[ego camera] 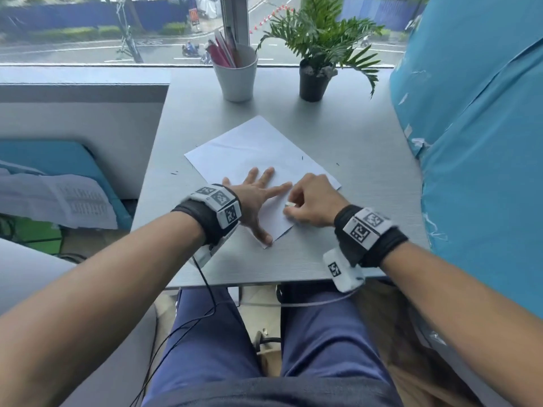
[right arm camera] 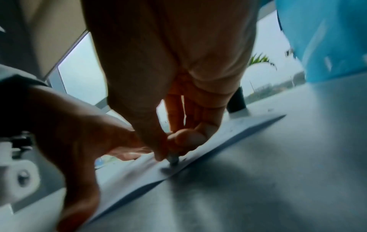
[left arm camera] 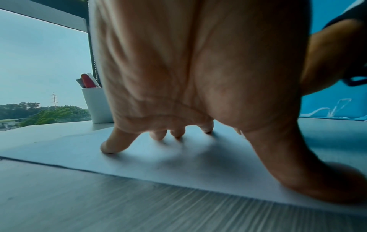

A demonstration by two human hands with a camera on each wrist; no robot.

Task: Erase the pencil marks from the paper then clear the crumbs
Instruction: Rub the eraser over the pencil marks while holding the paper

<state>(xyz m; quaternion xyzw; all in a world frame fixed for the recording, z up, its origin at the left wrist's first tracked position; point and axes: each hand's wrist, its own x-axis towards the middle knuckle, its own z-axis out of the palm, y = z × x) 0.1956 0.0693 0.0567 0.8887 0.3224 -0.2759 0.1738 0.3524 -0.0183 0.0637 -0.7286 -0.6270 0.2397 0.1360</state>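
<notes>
My right hand (ego camera: 311,201) pinched the small white eraser (ego camera: 290,204) against the near edge of the paper (ego camera: 252,148), while my left hand (ego camera: 255,195) lay spread flat, fingers (left arm camera: 111,146) pressing the sheet to the worktop (ego camera: 352,136). So close to that free edge, I judged a hard stroke could crease or tear it. A swipe might also scatter the dark crumbs (ego camera: 302,157) further.

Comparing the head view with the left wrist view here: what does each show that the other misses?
Only the head view shows the right hand pinching the white eraser, the potted plant and dark crumbs on the paper.

Only the left wrist view shows, from beneath the palm, the left fingertips touching the sheet.

Both show the left hand spread on the paper, the white cup of pens and the grey table.
</notes>
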